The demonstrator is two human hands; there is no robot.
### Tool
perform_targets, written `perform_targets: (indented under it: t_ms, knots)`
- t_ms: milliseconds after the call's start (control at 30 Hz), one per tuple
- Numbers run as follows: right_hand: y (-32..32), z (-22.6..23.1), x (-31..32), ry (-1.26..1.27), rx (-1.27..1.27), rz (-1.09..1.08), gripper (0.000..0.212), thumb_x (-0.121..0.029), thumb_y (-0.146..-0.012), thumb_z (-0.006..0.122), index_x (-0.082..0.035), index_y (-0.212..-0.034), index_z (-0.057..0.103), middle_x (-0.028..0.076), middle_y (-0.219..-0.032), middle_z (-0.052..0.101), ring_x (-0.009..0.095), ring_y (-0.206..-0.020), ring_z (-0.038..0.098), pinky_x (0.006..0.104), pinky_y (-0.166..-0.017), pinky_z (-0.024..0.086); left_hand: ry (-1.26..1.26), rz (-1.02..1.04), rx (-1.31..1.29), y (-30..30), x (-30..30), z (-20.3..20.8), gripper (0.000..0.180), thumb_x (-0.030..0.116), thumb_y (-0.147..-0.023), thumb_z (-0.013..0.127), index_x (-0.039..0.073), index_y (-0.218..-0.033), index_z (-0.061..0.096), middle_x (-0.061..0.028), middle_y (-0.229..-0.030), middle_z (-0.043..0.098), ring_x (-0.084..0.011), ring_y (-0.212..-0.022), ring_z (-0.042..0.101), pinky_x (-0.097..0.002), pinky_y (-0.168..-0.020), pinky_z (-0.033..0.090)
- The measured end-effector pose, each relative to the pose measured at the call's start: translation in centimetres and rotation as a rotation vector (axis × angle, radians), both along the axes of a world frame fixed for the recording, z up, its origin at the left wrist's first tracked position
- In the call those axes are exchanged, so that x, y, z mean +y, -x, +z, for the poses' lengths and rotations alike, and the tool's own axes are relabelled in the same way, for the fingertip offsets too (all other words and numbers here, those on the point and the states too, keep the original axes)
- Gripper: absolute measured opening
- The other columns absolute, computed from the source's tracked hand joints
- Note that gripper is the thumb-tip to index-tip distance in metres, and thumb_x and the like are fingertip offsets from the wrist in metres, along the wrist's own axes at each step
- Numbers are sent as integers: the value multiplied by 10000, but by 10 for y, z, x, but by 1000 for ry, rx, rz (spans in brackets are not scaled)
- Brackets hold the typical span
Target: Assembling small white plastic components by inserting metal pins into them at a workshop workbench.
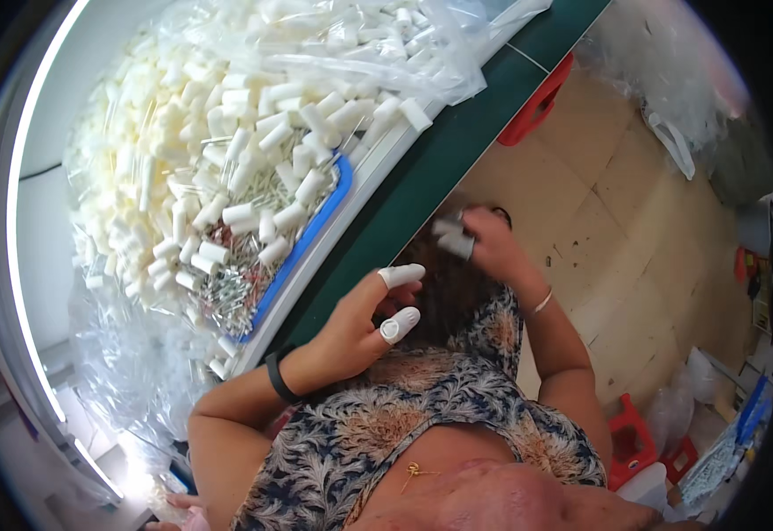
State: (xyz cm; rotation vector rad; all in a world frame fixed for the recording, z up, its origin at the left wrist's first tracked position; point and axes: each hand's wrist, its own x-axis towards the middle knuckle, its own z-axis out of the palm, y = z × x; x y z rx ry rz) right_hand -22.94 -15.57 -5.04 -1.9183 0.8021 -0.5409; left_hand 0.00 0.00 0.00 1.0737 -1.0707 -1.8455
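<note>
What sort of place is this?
Probably a workshop: there's a heap of white cylinders, a blue-edged tray of thin metal pieces, and white finger covers on the left hand.

Head-worn view (wide fisheye), looking down, near

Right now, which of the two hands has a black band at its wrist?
The left hand: a wide black band circles its wrist. The right hand has a thin, pale band instead.
</note>
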Motion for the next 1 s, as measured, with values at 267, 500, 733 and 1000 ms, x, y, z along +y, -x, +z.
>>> perform_targets:
  t_ms: [267,500,733,1000]
  knots:
    - [-100,18,174,433,-77,364,266,-144,-754,697,-33,-991,647,126,-1170,617,303,-1050,577,444,-1012,384,-630,326,355,-49,107,4,560,522,-1034,425,124,-1428,416,-95,-1323,553,-263,-1162,612,-475,-897,580]
    - [-6,-46,129,-524,-382,-587,197,-160,-993,560,-24,-1076,676,67,-1035,687,161,-942,637,314,-873,504,-424,124,-82,-82,119,58,333,226,-1033,506,28,-1295,562,-57,-927,637,-115,-760,583,-246,-665,487]
    - [104,-366,244,-500,1088,-219,263,-187,-951,568,30,-1077,646,157,-905,694,227,-838,643,340,-728,507,-315,44,-151,-165,86,129,227,165,-1013,556,-2,-1135,649,-50,-995,644,-100,-886,590,-251,-782,480]
    - [64,-393,181,-420,1191,-54,256,-166,-935,571,24,-1086,651,165,-927,702,235,-845,659,350,-734,519,-534,318,-147,-172,56,123,230,200,-1012,574,13,-1137,621,-61,-1014,643,-116,-916,607,-266,-831,500]
